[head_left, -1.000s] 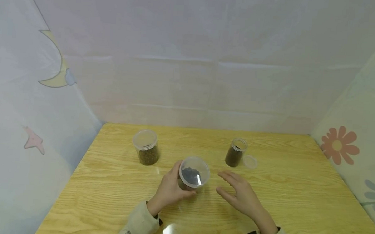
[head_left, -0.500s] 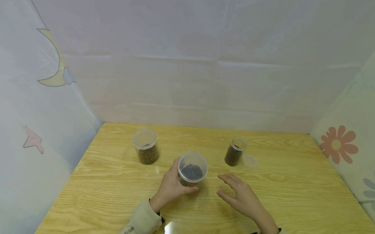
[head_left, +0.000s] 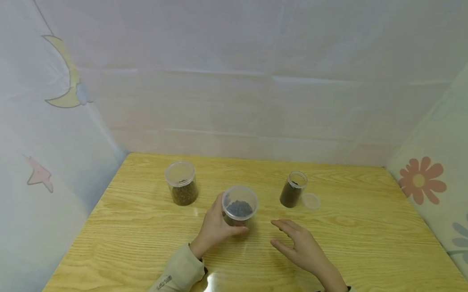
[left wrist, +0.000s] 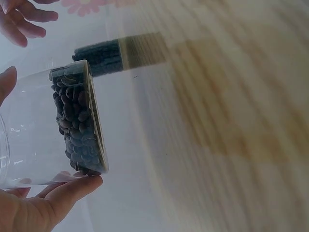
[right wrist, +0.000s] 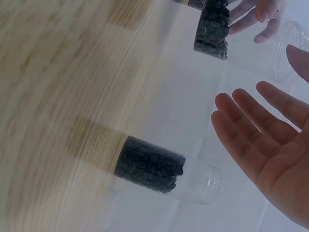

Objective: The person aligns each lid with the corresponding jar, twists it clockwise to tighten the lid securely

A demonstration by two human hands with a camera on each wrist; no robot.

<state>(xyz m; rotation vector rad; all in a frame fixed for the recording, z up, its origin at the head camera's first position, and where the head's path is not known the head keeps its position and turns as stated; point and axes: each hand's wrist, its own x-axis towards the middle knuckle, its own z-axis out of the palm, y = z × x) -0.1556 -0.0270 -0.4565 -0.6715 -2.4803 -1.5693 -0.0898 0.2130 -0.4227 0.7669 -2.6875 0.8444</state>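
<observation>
My left hand (head_left: 214, 227) grips a wide clear jar (head_left: 240, 203), thumb on the near side and fingers round the far left side. Dark beans (left wrist: 77, 123) fill its lower part. Its base is off the table in the left wrist view. Whether a lid covers its top I cannot tell. To the right of this jar, my right hand (head_left: 302, 248) hovers with fingers spread, touching nothing. Beyond it stands a narrower clear jar (head_left: 291, 192) of dark beans, with a small round clear lid (head_left: 311, 201) lying beside it.
Another wide clear jar (head_left: 182, 185), part filled with brown bits, stands at the back left of the wooden table (head_left: 131, 247). Pale printed sheets (head_left: 237, 97) enclose the table at the back and both sides.
My left hand has shifted the held jar slightly away from me and to the left, and its tilt has changed a little. My right hand has hardly moved.
</observation>
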